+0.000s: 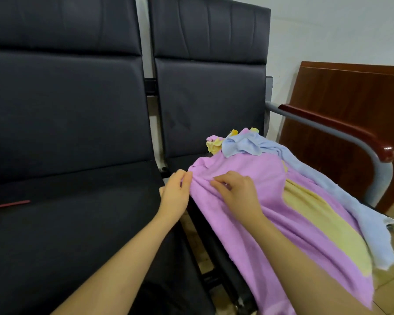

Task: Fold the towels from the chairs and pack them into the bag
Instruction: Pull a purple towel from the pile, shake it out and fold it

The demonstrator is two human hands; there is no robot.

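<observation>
A pile of towels covers the right black chair (209, 105). A large pink towel (248, 223) lies on top and hangs over the seat's front. Under it a yellow towel (323, 223) shows, and a light blue towel (328, 176) runs along the right side. My left hand (175, 192) pinches the pink towel's left edge between thumb and fingers. My right hand (237, 192) rests on the pink towel with its fingers curled into the cloth. No bag is in view.
The left black chair (66, 212) has a thin red strip (9, 204) on its seat. A grey armrest with a dark red wooden top (341, 130) bounds the right chair. A brown wooden board (350, 98) leans against the wall behind. Tiled floor shows below.
</observation>
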